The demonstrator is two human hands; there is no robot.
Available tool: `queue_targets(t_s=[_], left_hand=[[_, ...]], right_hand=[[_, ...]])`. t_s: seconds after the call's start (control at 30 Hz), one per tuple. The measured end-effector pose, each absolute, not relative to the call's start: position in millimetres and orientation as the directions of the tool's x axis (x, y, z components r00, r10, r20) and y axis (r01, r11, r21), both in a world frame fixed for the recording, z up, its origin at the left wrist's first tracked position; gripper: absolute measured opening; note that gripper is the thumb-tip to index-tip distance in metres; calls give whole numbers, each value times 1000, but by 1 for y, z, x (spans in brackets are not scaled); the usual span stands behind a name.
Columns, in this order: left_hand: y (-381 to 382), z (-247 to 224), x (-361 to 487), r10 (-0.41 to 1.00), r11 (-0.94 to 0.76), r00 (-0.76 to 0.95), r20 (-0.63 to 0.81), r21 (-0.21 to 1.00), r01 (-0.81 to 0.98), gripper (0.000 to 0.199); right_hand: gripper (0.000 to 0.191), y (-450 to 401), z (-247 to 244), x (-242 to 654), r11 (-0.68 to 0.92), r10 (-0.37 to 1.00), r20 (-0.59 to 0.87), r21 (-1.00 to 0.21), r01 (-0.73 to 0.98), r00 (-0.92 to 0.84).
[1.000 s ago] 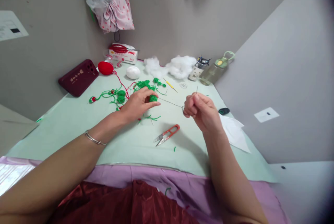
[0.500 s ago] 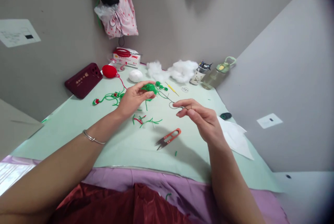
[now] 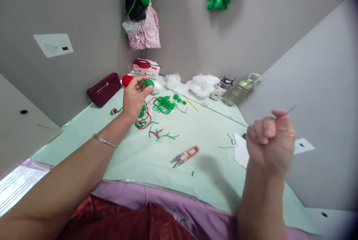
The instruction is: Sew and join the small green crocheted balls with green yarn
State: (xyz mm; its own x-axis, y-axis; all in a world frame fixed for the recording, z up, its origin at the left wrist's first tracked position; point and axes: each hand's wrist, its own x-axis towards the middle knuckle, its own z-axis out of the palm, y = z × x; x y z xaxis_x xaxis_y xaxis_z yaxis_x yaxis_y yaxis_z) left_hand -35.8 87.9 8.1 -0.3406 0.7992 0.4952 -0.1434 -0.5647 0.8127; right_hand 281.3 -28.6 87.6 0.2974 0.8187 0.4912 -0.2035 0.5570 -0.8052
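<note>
My left hand [image 3: 134, 96] pinches a small green crocheted piece [image 3: 147, 83] above the back left of the table. From that piece a dark thread [image 3: 215, 111] runs taut across to my right hand [image 3: 270, 139], which is raised at the right with its fingers curled. A thin sewing needle [image 3: 292, 109] sticks up between my right thumb and forefinger. Beneath and beside my left hand lie a tangle of green yarn [image 3: 164, 105] and small red and green crocheted bits [image 3: 142, 123]. Orange-handled thread snips [image 3: 185, 156] rest on the table in front.
Along the back stand a maroon phone-shaped case [image 3: 104, 90], a box with red scissors [image 3: 147, 69], white stuffing [image 3: 203, 85], a pen cup [image 3: 220, 89] and a green bottle [image 3: 241, 90]. A yellow crochet hook [image 3: 191, 103] and yarn scraps [image 3: 162, 134] lie on the table.
My right hand has swung far to the right and up with the needle, drawing the thread out straight. My left hand still holds the green crocheted piece. The view has shifted.
</note>
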Motion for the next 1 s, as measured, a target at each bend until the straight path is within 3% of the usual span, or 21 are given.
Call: queue_targets(t_s=[0.17, 0.33, 0.53, 0.63, 1.0], left_hand=[[89, 6, -36, 796, -563, -359, 487, 814, -144, 28], [76, 13, -24, 873, -487, -210, 441, 815, -314, 30], [44, 19, 1, 925, -316, 86, 369, 876, -365, 33], [32, 19, 10, 924, -259, 179, 339, 895, -362, 32], [25, 13, 22, 913, -235, 241, 329, 908, -348, 28]], right_hand=[[20, -35, 87, 280, 466, 884, 455, -849, -247, 106], [26, -31, 78, 267, 478, 847, 504, -861, -173, -168], [9, -28, 59, 240, 382, 909, 375, -924, 6, -181], [13, -31, 54, 226, 373, 919, 344, -916, 149, -191], [14, -36, 40, 205, 308, 950, 277, -906, 290, -143]])
